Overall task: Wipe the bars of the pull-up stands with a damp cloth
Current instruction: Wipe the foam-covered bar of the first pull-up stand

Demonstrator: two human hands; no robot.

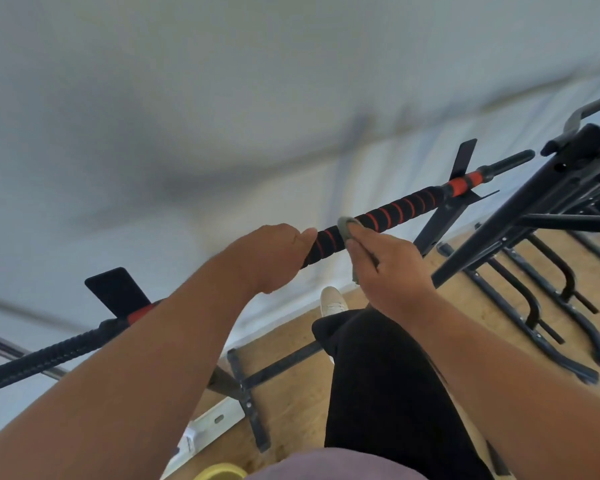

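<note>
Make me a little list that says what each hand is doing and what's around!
left hand: grips the bar
right hand: holds the grey cloth against the bar
bar: black foam grip with red spiral stripes, runs slanted across the view
floor: wooden
other stands: black frames at the right
shoe: white, below the bar

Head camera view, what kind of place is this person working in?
Probably a gym or fitness equipment room: a black pull-up bar with red spiral foam grip, several black metal exercise stands lined up at the right, and a light wooden floor.
</note>
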